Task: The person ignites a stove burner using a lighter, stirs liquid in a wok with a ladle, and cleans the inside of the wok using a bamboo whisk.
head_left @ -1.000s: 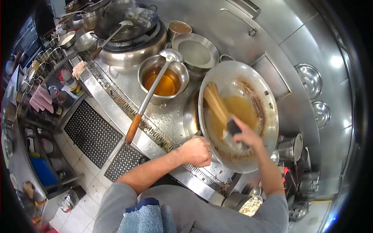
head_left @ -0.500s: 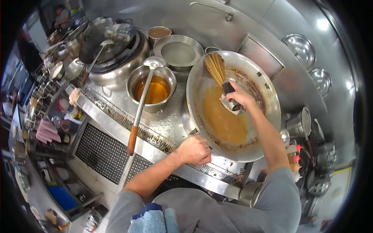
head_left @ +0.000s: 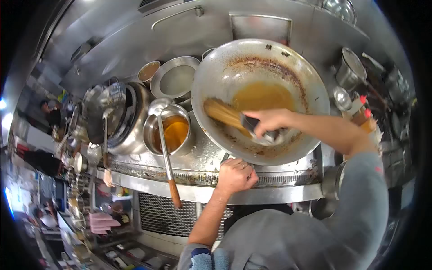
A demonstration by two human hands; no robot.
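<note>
A large, stained wok (head_left: 315,126) is tilted on the stove and has murky brown liquid (head_left: 265,96) pooled in it. My left hand (head_left: 237,174) is closed in a fist at the wok's near edge, round its handle, of which only a dark bit shows. Inside the wok, my right hand (head_left: 272,122) grips a bamboo wok brush (head_left: 221,112) by its dark bound end. The bristles point left and press on the lower left wall, slightly blurred. Something whitish under my right hand is too smeared to name.
Left of the wok is a metal pot (head_left: 186,143) of amber liquid, with a long wooden-handled ladle (head_left: 165,148) across it. Behind it stands a wide pan (head_left: 157,83) of cloudy liquid. Another wok (head_left: 101,121) is at far left. Red-capped bottles (head_left: 365,112) stand at right.
My right hand has swept the brush from the wok's far side down to its near left wall. The liquid has shifted toward the far side. My view has turned; my left hand keeps its grip.
</note>
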